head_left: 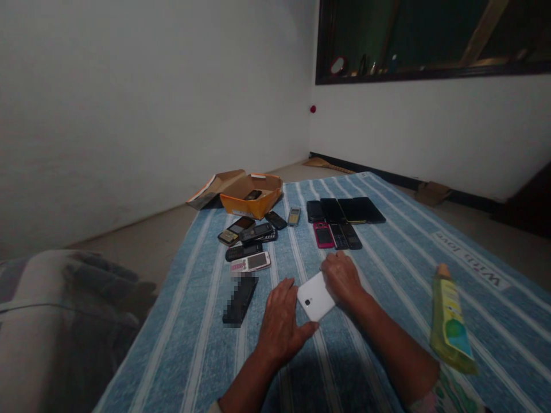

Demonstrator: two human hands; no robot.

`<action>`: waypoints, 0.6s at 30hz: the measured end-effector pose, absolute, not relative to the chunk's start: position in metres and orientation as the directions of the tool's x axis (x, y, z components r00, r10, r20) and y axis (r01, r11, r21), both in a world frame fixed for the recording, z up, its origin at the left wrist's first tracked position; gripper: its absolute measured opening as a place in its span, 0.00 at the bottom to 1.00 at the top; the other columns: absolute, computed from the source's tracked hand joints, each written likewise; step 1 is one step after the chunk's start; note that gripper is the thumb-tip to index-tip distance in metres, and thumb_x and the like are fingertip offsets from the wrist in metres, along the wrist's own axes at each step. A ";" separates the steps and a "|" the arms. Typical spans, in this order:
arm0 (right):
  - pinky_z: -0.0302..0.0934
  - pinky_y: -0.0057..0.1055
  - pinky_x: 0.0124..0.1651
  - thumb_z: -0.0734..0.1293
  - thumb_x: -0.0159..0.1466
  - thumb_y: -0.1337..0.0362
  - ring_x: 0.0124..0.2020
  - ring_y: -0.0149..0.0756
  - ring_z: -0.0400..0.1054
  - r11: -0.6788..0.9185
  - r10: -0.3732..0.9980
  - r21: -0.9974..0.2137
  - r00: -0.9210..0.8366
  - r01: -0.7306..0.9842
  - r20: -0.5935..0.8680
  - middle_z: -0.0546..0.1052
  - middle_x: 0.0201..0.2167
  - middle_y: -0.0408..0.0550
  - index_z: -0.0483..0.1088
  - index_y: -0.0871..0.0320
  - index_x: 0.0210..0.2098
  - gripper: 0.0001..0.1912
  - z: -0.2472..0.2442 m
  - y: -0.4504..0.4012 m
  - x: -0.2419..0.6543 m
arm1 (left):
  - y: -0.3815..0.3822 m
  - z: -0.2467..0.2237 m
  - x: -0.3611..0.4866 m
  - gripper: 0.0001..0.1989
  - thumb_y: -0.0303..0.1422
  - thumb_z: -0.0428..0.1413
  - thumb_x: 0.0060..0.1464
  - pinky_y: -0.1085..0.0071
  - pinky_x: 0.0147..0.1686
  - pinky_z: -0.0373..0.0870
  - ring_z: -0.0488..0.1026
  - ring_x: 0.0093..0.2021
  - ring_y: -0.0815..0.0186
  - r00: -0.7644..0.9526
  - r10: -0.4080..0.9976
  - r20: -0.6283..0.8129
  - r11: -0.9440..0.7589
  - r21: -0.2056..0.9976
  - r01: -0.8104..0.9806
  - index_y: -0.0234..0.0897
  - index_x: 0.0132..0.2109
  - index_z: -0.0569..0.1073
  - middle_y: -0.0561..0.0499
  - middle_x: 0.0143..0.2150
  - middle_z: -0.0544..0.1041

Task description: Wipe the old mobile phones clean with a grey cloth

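Observation:
A white smartphone (317, 296) lies back side up on the striped blue cloth (206, 367), its camera toward the near left. My right hand (342, 278) curls its fingers over the phone's right end; the fingertips are partly hidden. My left hand (282, 321) rests at the phone's left edge, fingers stretched forward and thumb spread along the near corner. To the left of that hand lies a black flat object (243, 301), partly pixelated. Beyond it is a white and pink phone (257, 261), with a dark keypad phone (243, 252) just behind.
An open orange box (247, 205) with a phone inside stands at the back left, several phones before it. Right of it, phones lie in two rows, among them a pink phone (323, 236) and a black tablet (368, 210). A yellow-green bottle (451, 324) lies at the right.

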State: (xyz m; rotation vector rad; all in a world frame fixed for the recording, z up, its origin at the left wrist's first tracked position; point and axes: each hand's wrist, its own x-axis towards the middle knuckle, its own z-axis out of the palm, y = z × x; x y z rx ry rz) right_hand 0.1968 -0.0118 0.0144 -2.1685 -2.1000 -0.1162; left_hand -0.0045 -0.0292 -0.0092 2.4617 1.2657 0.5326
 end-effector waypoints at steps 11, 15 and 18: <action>0.51 0.36 0.42 0.61 0.64 0.74 0.43 0.42 0.62 0.185 0.976 -0.085 -0.173 0.979 0.136 0.74 0.38 0.50 0.74 0.58 0.36 0.10 0.016 -0.026 0.166 | -0.029 -0.010 -0.004 0.34 0.39 0.65 0.41 0.41 0.61 0.59 0.61 0.64 0.40 0.535 0.826 0.178 -0.552 0.449 0.703 0.28 0.55 0.69 0.29 0.63 0.65; 0.51 0.36 0.42 0.61 0.65 0.74 0.44 0.42 0.62 -0.004 0.994 -0.069 0.011 0.998 0.109 0.75 0.40 0.51 0.75 0.58 0.37 0.11 0.018 -0.021 0.195 | -0.030 -0.008 -0.004 0.34 0.39 0.65 0.42 0.41 0.61 0.59 0.61 0.64 0.41 0.543 0.823 0.164 -0.553 0.450 0.701 0.28 0.55 0.69 0.29 0.63 0.66; 0.51 0.35 0.42 0.60 0.65 0.74 0.44 0.43 0.63 -0.106 0.987 -0.069 0.113 0.992 0.116 0.75 0.40 0.51 0.75 0.58 0.38 0.12 0.014 -0.022 0.209 | -0.030 -0.009 -0.004 0.34 0.38 0.65 0.41 0.42 0.61 0.58 0.61 0.65 0.41 0.541 0.823 0.172 -0.554 0.452 0.699 0.31 0.55 0.68 0.30 0.64 0.65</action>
